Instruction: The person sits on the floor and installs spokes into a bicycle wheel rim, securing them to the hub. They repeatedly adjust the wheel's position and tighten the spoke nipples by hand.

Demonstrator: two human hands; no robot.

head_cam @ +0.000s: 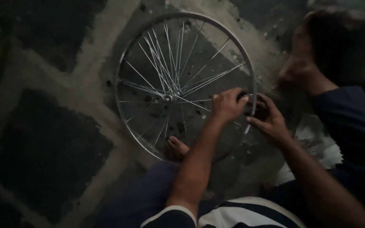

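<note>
Left hand (228, 104): fingers curled closed over a small dark tool at the right side of the wheel rim (125, 57), knuckles up; the tool's kind cannot be told in this light. The closed grip sits where a spoke meets the rim, which appears to be why the hand is placed there.

Right hand (269, 120): fingers half bent, cupped against the outside of the rim just beside the left hand, apparently bracing it. Whether it holds anything cannot be told.

The bicycle wheel lies flat on the concrete floor (55, 84), without a tyre, its spokes (159, 63) running in to the hub (170, 98). Some spokes look loose or crossed.

A bare foot (176, 147) rests inside the rim at the near edge, likely pinning the wheel down.

Another person's foot (300, 63) stands beyond the rim at upper right. Pale crumpled paper (317, 141) lies to the right.
</note>
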